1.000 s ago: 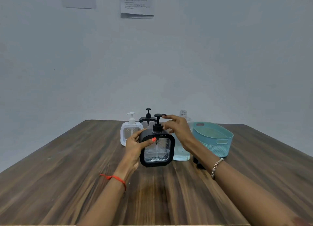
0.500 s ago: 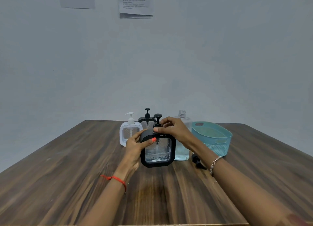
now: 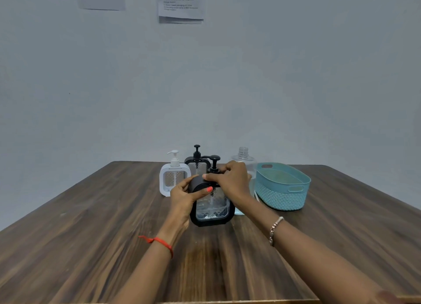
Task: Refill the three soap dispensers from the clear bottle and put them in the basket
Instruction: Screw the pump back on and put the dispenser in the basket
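A black-framed soap dispenser [image 3: 212,209] stands on the wooden table [image 3: 91,235] in front of me, some clear liquid in its bottom. My left hand [image 3: 185,195] grips its upper left corner. My right hand [image 3: 230,180] is closed around its black pump collar at the top. Behind it stand a white dispenser [image 3: 174,180] and a second black dispenser [image 3: 197,163]. The clear bottle [image 3: 245,160], uncapped, stands behind my right hand, mostly hidden. A teal woven basket [image 3: 283,192] sits to the right with nothing visible in it.
Papers [image 3: 181,4] hang on the grey wall behind the table. Bare wooden surface stretches to the left and in front of the dispensers. The table's near edge runs along the bottom of the view.
My right hand has dropped from the pump head onto the collar and turned leftward around it. The pump spout now points left. My left hand keeps its hold on the body.
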A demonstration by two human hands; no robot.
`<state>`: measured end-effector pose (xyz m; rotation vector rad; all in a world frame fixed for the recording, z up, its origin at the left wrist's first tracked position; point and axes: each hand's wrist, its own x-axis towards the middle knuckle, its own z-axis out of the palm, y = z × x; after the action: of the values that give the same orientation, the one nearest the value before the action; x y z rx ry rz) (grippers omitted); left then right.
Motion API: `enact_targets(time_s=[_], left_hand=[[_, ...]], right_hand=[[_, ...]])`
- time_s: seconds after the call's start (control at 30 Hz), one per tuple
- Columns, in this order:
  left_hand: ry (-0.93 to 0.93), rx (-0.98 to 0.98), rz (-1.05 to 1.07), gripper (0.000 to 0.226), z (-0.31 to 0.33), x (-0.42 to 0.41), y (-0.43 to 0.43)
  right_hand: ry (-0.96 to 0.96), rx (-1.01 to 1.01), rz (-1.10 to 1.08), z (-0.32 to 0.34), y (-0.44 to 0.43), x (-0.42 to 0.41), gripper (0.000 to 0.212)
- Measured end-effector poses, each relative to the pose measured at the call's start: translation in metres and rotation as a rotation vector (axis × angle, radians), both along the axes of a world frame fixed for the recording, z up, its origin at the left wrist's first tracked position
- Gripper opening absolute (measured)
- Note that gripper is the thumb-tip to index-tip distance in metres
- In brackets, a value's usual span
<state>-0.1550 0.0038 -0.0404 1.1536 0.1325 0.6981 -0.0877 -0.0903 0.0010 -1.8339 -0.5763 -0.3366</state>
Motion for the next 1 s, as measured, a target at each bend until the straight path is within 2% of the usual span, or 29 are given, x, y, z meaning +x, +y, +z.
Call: enact_targets(time_s=[0.23, 0.5, 0.6, 0.67, 0.73, 0.83, 0.9, 1.0], left_hand=[[0.040, 0.130, 0.182, 0.048, 0.002, 0.007, -0.012], [0.104, 0.267, 0.366, 0.052, -0.004, 0.009, -0.029], [0.103, 0.241, 0.346, 0.050, -0.005, 0.008, -0.027], [0.098, 0.200, 0.307, 0.051, -0.004, 0.006, -0.022], [0.093, 0.140, 0.239, 0.051, -0.001, 0.003, -0.015], [0.086, 0.095, 0.112, 0.048, 0.004, -0.004, -0.007], [0.076, 0.067, 0.035, 0.042, 0.005, -0.007, -0.004], [0.066, 0.064, 0.018, 0.043, 0.005, -0.008, -0.004]], right_hand=[[-0.111, -0.049, -0.244, 0.000, 0.004, -0.007, 0.030], [-0.105, -0.102, -0.340, -0.009, 0.010, -0.005, 0.039], [-0.050, -0.110, -0.185, -0.012, 0.010, 0.004, 0.041], [0.004, -0.060, 0.010, -0.008, 0.004, 0.007, 0.041], [0.105, -0.029, 0.224, -0.001, -0.007, 0.009, 0.027], [0.218, -0.040, 0.544, 0.010, -0.026, 0.016, 0.023], [0.197, -0.062, 0.606, 0.016, -0.033, 0.015, 0.020], [0.139, -0.027, 0.529, 0.015, -0.034, 0.009, 0.019]])
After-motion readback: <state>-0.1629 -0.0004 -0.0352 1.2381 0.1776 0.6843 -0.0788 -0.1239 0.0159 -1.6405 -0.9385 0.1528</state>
